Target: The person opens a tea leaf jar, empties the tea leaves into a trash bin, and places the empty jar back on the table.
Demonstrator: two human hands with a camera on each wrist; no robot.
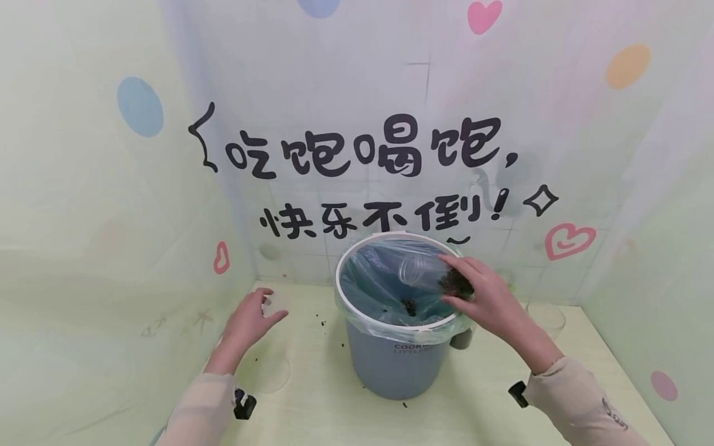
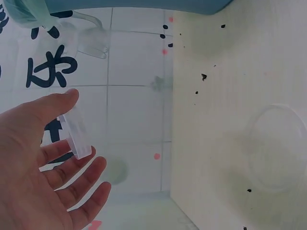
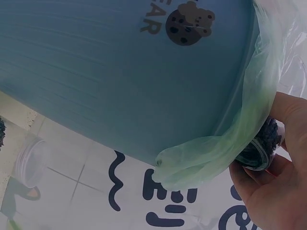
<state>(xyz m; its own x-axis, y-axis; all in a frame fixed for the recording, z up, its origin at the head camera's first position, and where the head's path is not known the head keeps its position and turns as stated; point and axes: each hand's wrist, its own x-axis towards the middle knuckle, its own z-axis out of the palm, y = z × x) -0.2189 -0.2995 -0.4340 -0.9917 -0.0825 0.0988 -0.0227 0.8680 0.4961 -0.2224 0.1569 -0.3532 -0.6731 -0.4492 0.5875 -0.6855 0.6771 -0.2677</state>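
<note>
My right hand (image 1: 488, 297) grips a clear jar (image 1: 421, 272) tipped sideways over the bin, its mouth facing left. Dark crumbly bits (image 1: 454, 284) lie toward the jar's base; in the right wrist view they show beside the fingers. A blue bin (image 1: 393, 365) stands upright under the jar, lined with a thin green bag (image 1: 362, 279) folded over its white rim. A small dark clump (image 1: 409, 306) rests on the liner inside. Left of the bin, my left hand (image 1: 251, 319) holds a clear shallow lid (image 2: 77, 134) between thumb and index finger, the other fingers spread loosely.
Dark crumbs (image 2: 204, 76) dot the pale table (image 1: 312, 396) left of the bin. A clear round piece (image 1: 273, 375) lies at the front left. Behind my right forearm stands a clear round container (image 1: 546, 319). A dark object (image 1: 462, 339) shows at the bin's right side. Printed curtains enclose the table.
</note>
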